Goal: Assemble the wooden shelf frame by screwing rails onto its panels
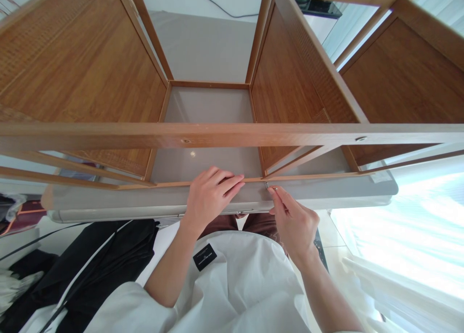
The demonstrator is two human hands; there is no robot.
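A wooden shelf frame with brown panels stands on a grey table in front of me. My left hand lies on the frame's near bottom rail, fingers stretched and holding nothing. To its right, my right hand pinches a thin metal piece that looks like a hex key. The tip meets the outer face of that rail, near the foot of the middle panel. Most of the key is hidden by my fingers, and whether a screw sits there I cannot tell.
Another upright panel rises on the left and one more panel on the right. A front rail crosses above my hands. Folded black fabric lies at the lower left. A sheer white curtain hangs at the right.
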